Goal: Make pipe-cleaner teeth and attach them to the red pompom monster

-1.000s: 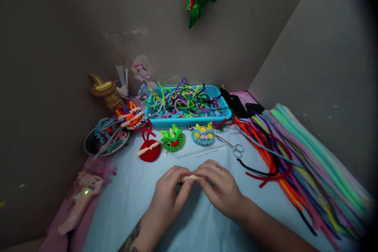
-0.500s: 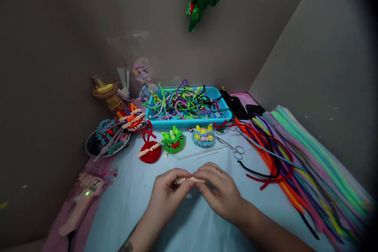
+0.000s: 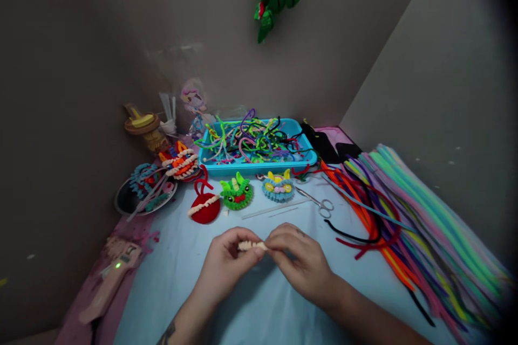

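My left hand (image 3: 226, 264) and my right hand (image 3: 301, 261) meet over the light blue table (image 3: 174, 280), fingers pinched on a short cream coiled pipe cleaner (image 3: 251, 246) held between them. Just beyond the hands lie a thin white stick (image 3: 275, 208) and small scissors (image 3: 319, 202). Three fuzzy pipe-cleaner figures stand in a row behind: a red one (image 3: 204, 206), a green one (image 3: 237, 192) and a blue one (image 3: 278, 185).
A blue tray (image 3: 259, 164) of tangled pipe cleaner scraps sits at the back. A big stack of long coloured pipe cleaners (image 3: 421, 210) fills the right side. At the left are a dark bowl (image 3: 133, 199), an orange figure (image 3: 180, 161) and a glue gun (image 3: 107, 285).
Both hands stay pinched on the cream coil and have shifted slightly; the coil now shows shorter between the fingertips. Nothing else on the table has moved.
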Available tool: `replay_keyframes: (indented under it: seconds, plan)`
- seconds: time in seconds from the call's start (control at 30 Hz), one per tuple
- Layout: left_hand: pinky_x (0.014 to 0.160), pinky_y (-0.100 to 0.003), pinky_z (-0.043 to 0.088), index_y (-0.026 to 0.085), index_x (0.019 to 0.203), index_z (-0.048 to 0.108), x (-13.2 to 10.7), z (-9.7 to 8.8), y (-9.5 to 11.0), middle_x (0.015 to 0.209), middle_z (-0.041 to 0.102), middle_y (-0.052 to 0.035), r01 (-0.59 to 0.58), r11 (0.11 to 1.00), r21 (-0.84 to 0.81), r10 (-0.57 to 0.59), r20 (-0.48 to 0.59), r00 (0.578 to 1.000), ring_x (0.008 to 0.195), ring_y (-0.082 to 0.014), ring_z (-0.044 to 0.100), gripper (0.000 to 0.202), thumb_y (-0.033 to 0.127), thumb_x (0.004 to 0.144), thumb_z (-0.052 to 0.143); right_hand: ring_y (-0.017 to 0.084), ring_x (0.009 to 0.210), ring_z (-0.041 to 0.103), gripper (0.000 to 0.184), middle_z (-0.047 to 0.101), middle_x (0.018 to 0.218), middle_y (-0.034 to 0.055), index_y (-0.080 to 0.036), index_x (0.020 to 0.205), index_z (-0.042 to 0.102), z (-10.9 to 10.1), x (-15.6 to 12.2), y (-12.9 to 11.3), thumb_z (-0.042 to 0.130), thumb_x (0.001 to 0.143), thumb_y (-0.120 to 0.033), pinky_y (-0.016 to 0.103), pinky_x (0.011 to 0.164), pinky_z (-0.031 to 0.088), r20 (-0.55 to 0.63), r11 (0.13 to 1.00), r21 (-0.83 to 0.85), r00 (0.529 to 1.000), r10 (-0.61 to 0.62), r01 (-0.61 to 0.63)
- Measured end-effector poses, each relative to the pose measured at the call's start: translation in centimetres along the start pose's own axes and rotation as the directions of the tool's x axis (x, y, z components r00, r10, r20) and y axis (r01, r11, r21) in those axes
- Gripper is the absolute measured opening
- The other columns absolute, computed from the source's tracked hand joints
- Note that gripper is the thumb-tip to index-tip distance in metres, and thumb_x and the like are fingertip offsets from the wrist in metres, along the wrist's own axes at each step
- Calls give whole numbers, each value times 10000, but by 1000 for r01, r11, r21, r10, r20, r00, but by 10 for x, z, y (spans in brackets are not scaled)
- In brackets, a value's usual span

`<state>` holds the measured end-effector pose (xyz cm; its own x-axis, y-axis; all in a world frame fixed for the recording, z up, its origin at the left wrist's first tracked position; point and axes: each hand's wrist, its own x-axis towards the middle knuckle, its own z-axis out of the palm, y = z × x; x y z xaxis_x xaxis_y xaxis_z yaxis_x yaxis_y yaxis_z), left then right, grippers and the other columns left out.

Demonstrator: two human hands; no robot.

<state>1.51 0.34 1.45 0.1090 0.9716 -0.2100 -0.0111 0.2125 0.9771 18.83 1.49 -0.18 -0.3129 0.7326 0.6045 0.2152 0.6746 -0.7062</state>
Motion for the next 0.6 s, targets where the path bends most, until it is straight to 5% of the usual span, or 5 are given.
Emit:
replay_keyframes:
  seconds: [0.33,0.6]
  plan:
    - [642,-257,504,146,676,678,2,0,-1,793,686,-65,-118,993,-13,117,-8,993,726,-168,634,100,222,664,742,169,760,618,146,663,794,33,-215,945,621,2,-1,2,574,829,-140,280,660,506,-16,992,-35,993,120,-120]
    - [526,-205,415,137,713,664,0,1,-4,604,606,4,-8,1000,23,8,-30,1000,547,-101,531,152,264,673,736,159,713,592,110,647,733,24,-203,871,613,1,1,1,543,862,-120,285,652,484,32,997,-31,997,71,-70]
